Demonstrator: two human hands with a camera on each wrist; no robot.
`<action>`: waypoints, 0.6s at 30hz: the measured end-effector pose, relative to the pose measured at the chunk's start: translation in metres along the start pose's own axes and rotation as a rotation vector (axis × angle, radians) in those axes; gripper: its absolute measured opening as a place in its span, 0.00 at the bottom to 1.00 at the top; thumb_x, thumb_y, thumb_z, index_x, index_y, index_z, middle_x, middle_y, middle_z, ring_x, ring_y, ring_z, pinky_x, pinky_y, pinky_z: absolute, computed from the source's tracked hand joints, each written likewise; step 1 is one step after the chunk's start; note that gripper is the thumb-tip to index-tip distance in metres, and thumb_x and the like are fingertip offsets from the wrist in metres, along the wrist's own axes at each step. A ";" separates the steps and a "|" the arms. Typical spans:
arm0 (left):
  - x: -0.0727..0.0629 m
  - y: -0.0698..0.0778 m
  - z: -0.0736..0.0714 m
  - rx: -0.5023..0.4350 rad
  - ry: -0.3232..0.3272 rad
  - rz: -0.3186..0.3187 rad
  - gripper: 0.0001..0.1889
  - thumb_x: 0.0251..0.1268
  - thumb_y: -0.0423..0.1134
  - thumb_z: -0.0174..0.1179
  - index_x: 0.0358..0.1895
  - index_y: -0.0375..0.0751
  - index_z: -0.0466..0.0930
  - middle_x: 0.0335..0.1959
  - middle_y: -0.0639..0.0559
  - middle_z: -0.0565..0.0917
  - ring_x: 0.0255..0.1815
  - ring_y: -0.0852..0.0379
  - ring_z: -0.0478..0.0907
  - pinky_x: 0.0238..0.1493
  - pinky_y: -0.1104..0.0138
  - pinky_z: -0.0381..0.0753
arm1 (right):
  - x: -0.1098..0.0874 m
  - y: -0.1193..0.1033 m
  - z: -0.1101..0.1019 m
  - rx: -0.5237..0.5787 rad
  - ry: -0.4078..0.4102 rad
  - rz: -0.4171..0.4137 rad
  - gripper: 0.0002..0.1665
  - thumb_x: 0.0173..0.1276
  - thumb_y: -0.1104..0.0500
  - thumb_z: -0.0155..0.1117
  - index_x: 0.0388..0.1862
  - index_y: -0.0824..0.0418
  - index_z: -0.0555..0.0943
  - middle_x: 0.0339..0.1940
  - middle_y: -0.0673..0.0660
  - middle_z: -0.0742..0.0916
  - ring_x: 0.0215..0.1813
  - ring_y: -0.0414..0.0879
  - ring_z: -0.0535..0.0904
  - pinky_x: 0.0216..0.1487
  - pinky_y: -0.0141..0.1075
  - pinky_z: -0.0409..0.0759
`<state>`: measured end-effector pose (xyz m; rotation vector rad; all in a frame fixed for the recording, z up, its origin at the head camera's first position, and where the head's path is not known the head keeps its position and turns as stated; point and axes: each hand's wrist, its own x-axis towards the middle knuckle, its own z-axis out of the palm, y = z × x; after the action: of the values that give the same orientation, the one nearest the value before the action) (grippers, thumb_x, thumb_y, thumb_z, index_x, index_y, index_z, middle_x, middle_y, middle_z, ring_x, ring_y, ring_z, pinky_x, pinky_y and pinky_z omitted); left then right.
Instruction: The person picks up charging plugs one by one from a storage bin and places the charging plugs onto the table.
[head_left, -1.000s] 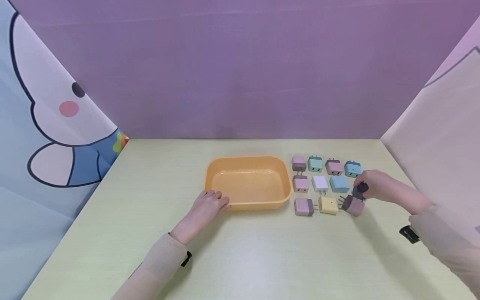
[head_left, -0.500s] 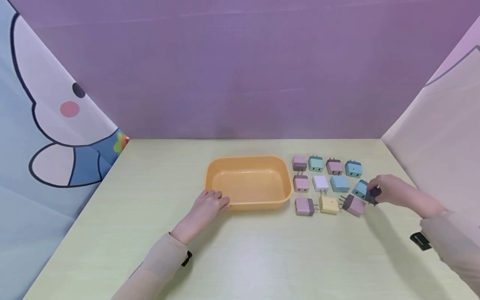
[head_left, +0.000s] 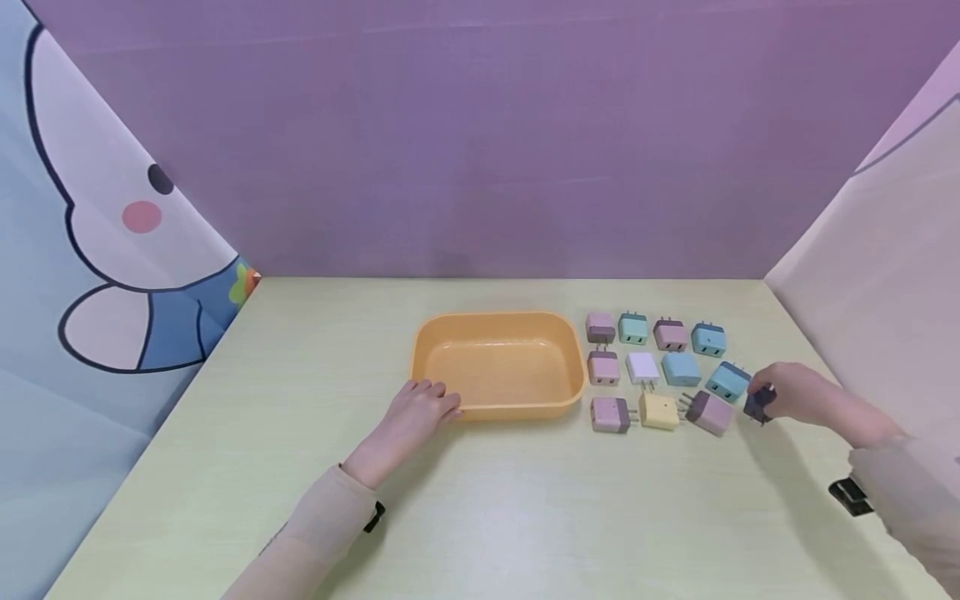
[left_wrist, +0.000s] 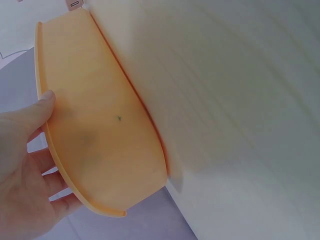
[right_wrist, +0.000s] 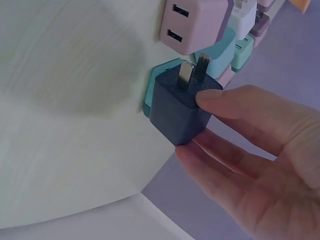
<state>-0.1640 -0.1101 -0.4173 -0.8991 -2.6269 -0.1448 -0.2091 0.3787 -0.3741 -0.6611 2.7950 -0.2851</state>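
Note:
My left hand (head_left: 416,425) holds the near left rim of an orange plastic basin (head_left: 498,412); in the left wrist view the thumb lies on its outer wall (left_wrist: 100,115) and the fingers go over the rim. With thumb and fingers, my right hand (head_left: 798,396) pinches a dark navy charger plug (right_wrist: 180,105), whose two prongs show in the right wrist view. Just left of it in the head view lies a blue charger plug (head_left: 728,381). A pink-and-purple charger plug (head_left: 708,412) lies close by, turned at an angle.
Several more charger plugs stand in rough rows right of the basin, among them a yellow one (head_left: 658,411), a white one (head_left: 642,367) and a mint one (head_left: 633,329). A purple backdrop (head_left: 480,167) rises behind the pale table (head_left: 525,508).
My right hand has moved right and toward the table's front with the navy charger plug, uncovering the blue charger plug beside it. The left hand stays on the basin rim.

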 end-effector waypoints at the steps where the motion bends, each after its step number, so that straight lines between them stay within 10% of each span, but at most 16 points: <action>1: 0.000 0.000 0.000 -0.001 0.002 0.001 0.07 0.53 0.42 0.61 0.25 0.46 0.75 0.17 0.55 0.68 0.20 0.56 0.64 0.25 0.69 0.59 | 0.000 0.001 0.001 -0.001 0.000 0.004 0.12 0.39 0.73 0.64 0.28 0.71 0.79 0.26 0.59 0.82 0.30 0.51 0.76 0.32 0.46 0.74; 18: 0.000 0.000 -0.001 0.002 -0.023 0.001 0.07 0.55 0.43 0.59 0.25 0.46 0.75 0.18 0.55 0.69 0.20 0.56 0.64 0.25 0.70 0.59 | -0.002 0.018 0.021 0.013 0.018 0.006 0.12 0.36 0.73 0.63 0.26 0.72 0.79 0.25 0.61 0.82 0.31 0.55 0.77 0.35 0.49 0.74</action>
<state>-0.1636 -0.1101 -0.4168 -0.9067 -2.6467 -0.1326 -0.2089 0.3926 -0.3982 -0.6498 2.8096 -0.3093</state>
